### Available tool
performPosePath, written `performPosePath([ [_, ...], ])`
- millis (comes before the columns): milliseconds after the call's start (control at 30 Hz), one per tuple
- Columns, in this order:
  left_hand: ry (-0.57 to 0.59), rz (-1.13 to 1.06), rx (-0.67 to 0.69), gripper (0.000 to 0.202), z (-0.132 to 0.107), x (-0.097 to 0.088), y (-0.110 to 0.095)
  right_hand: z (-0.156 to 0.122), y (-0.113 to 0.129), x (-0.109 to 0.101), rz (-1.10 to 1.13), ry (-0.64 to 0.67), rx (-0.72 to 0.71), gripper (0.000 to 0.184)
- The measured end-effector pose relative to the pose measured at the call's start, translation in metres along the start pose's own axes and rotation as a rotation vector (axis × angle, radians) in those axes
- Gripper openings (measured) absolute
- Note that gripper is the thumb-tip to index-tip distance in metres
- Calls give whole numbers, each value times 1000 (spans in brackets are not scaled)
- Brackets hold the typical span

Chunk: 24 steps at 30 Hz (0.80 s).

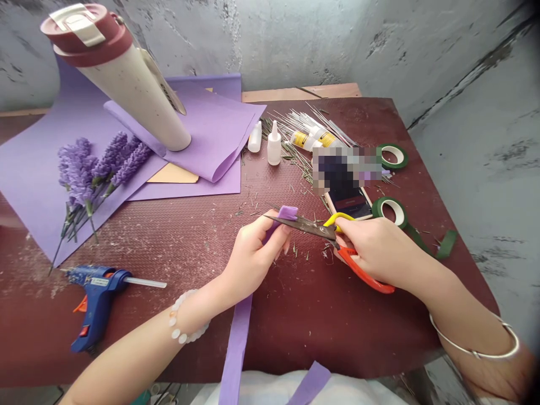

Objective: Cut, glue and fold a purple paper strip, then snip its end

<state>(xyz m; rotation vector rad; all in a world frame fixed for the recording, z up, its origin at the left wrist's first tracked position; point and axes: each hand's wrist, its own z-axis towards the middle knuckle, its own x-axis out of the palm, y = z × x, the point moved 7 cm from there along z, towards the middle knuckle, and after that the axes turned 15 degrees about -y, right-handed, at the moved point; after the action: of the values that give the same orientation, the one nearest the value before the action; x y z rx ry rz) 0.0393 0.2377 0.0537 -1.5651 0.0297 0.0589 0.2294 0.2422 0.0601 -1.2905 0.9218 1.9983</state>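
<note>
My left hand (253, 259) pinches a long strip of purple crepe paper (236, 349), whose lower end hangs over the table's near edge. The paper's upper end sticks up at the fingertips. My right hand (379, 250) grips a pair of scissors (307, 226) with orange and yellow handles. Their dark metal blades reach left and close on the paper's upper end. A second purple strip (310, 385) lies near my lap, apart from both hands.
On the dark red board (320, 320) lie a blue glue gun (97, 301), purple paper lavender sprigs (97, 174), purple sheets (211, 132), and a tall flask (130, 84). Behind are a glue bottle (274, 146), metal stems (312, 126), green tape rolls (390, 212), and a phone (350, 202).
</note>
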Motion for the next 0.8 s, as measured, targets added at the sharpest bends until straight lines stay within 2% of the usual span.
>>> performPosePath([
  [233,-6,-16,-20,24,1,-1,0,1,2,-3,-20,9,-10,17],
  [500,5,-70,-52,27,1,-1,0,5,-1,-2,79,114,110,22],
  [800,13,-87,-61,29,0,0,0,5,-5,-4,157,139,170,29],
])
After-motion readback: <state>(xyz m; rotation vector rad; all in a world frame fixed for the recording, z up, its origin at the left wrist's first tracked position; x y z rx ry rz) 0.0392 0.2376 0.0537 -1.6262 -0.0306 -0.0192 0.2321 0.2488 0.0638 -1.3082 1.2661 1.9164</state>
